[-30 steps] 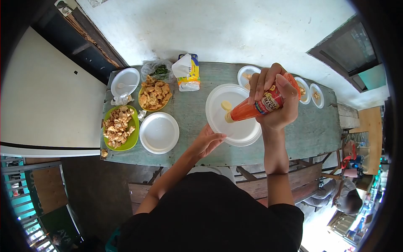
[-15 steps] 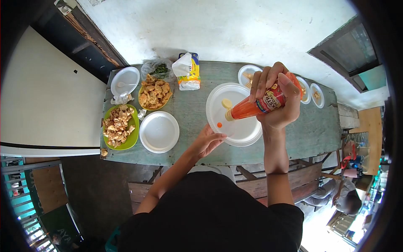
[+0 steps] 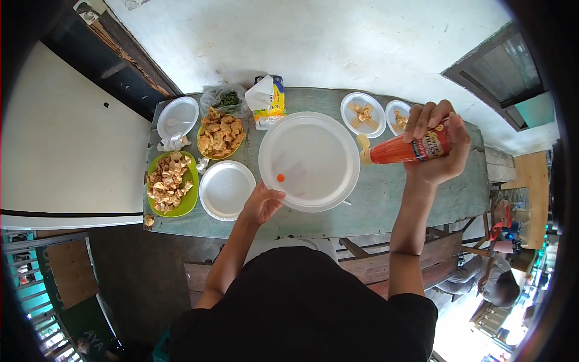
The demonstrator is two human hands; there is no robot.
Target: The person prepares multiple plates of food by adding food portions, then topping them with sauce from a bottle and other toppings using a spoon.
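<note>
My left hand (image 3: 263, 204) grips the lower left rim of a white disposable plate (image 3: 319, 160), thumb on top. A single orange-red drop of sauce (image 3: 280, 178) lies on the plate near that thumb. Raised at the right, my right hand (image 3: 439, 145) is wrapped around a red chili sauce bottle (image 3: 392, 151). The bottle lies nearly level, its yellowish nozzle pointing left, with the flip cap (image 3: 363, 142) open. That nozzle is just beyond the plate's right rim. A thin white tip (image 3: 347, 203) pokes out below the plate; the rest is hidden.
Left on the green table stand a bowl of fried pieces (image 3: 221, 136), a green plate of chopped pieces (image 3: 172, 184), a white plate (image 3: 227, 190) and a tissue pack (image 3: 270, 105). Plates with food (image 3: 363, 114) line the back right. A person (image 3: 497, 280) sits at far right.
The plate and my left hand have moved left. My right hand has carried the bottle rightward, off the plate, uncovering the food plates behind. The sauce drop remains on the plate.
</note>
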